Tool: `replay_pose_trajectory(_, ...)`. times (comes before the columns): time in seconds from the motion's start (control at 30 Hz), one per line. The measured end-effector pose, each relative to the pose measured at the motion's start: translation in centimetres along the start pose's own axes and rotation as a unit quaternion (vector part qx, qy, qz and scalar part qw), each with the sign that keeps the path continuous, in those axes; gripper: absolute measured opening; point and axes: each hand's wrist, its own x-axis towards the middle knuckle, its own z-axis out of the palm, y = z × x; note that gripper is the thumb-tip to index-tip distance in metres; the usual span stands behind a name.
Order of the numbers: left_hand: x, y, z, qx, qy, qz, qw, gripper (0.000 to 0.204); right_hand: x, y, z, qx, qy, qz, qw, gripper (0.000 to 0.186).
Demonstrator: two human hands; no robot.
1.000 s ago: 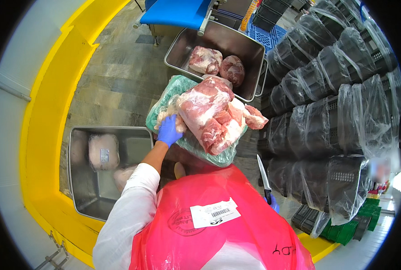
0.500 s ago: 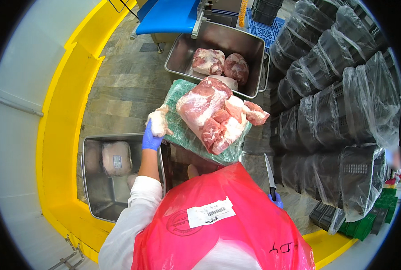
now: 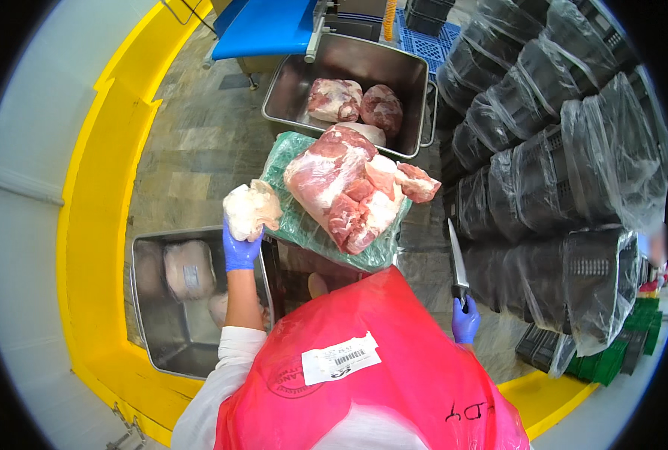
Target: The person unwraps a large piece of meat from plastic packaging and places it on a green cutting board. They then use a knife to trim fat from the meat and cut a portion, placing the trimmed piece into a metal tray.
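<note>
My left hand (image 3: 241, 252), in a blue glove, is closed round a pale fatty meat piece (image 3: 251, 210) and holds it up just left of the board. Gripped by its black handle, a long-bladed knife (image 3: 458, 259) points away from me in my gloved right hand (image 3: 465, 322), out to the right of my red apron. Between the hands, a large raw cut of meat (image 3: 334, 187), red with white fat, lies on a green plastic-wrapped board (image 3: 278, 165). One lobe of the cut overhangs the board's right edge.
Beyond the board stands a metal tub (image 3: 285, 82) with several meat pieces. Another metal tub (image 3: 191, 330), holding wrapped meat, is at lower left. Plastic-covered black crates (image 3: 529, 184) line the right side. A blue conveyor (image 3: 266, 30) is at the back; a yellow barrier (image 3: 98, 210) runs along the left.
My left hand has lifted the pale piece left, away from the board's edge. My right hand and the knife have moved forward, showing more of the hand. The whole view has shifted slightly.
</note>
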Motion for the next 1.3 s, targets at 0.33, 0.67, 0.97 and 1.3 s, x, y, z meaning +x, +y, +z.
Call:
replay_pose_trajectory(0.33, -15.5, 4.3, 0.4, 0.024, 0.124, 0.229, 0.965, 0.049, 13.2, -17.9, 3.3, 0.164, -0.120, -0.238, 0.950, 0.033)
replay_pose_trajectory(0.67, -49.7, -19.7, 4.1, -0.016, 0.345, 0.568, 0.747, 0.044, 19.8, -29.9, 8.0, 0.265, -0.482, -0.294, 0.782, 0.029)
replay_pose_trajectory(0.97, -71.4, -48.8, 14.2, -0.043, 0.510, 0.731, 0.451, 0.048, 16.6, -34.6, 12.1, 0.182, -0.567, -0.436, 0.675, 0.022)
replay_pose_trajectory(1.3, -78.9, -58.2, 4.0, 0.216, 0.885, -0.348, 0.220, 0.067, 21.4, -32.2, 12.0, 0.137, -0.589, -0.378, 0.701, 0.029)
